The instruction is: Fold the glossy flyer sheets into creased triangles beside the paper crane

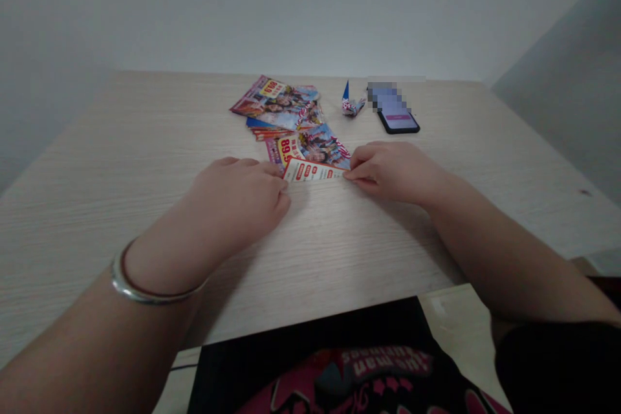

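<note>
A colourful printed flyer [317,150] lies on the table with its near edge folded over, so a white strip with red labels [313,172] shows. My left hand [240,197], with a silver bangle on its wrist, rests at the strip's left end; its fingertips are partly hidden behind the knuckles. At the right end, my right hand [383,169] pinches the flyer's corner between thumb and fingers. Just beyond, a stack of similar flyers [281,103] lies fanned out, partly covered by the nearer flyer.
A small folded paper bird [352,103] with a blue point stands behind the flyer. To its right lies a black-edged phone [395,110] with its screen lit. The pale wooden table [121,142] meets a wall at the back.
</note>
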A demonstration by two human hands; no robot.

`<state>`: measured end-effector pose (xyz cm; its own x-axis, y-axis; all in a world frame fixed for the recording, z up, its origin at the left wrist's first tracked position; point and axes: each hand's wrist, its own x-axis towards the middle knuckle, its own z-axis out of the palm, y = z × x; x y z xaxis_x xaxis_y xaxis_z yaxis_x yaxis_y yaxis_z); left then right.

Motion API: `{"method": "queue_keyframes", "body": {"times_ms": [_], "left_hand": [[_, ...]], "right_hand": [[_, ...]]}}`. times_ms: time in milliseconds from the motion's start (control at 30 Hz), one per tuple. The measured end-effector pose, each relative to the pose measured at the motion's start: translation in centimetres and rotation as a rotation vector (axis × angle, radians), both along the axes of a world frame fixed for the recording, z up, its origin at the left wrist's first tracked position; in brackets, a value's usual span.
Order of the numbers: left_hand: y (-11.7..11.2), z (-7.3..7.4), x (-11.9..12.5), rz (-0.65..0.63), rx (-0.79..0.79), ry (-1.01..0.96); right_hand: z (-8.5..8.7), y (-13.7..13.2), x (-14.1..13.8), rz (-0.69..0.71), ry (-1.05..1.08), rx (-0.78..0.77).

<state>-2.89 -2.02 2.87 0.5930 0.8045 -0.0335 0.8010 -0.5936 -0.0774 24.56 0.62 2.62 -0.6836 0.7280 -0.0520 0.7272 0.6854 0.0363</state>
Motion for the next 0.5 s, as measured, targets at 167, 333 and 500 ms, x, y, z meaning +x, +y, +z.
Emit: {"method": "queue_keyframes", "body": {"times_ms": [167, 333, 500], "left_hand": [[-0.1, 1.0, 0.6, 0.077, -0.038, 0.208], [-0.2, 0.8, 1.1, 0.068, 0.107, 0.095], [0.7, -1.0, 0.9, -0.134, 0.167, -0.05]], "right_hand": [[-0.4, 0.2, 0.3, 0.0, 0.035, -0.006], [-0.6, 0.2, -0.1, 0.035, 0.098, -0.004], [-0.6, -0.3, -1.3, 0.006, 0.046, 0.039]]}}
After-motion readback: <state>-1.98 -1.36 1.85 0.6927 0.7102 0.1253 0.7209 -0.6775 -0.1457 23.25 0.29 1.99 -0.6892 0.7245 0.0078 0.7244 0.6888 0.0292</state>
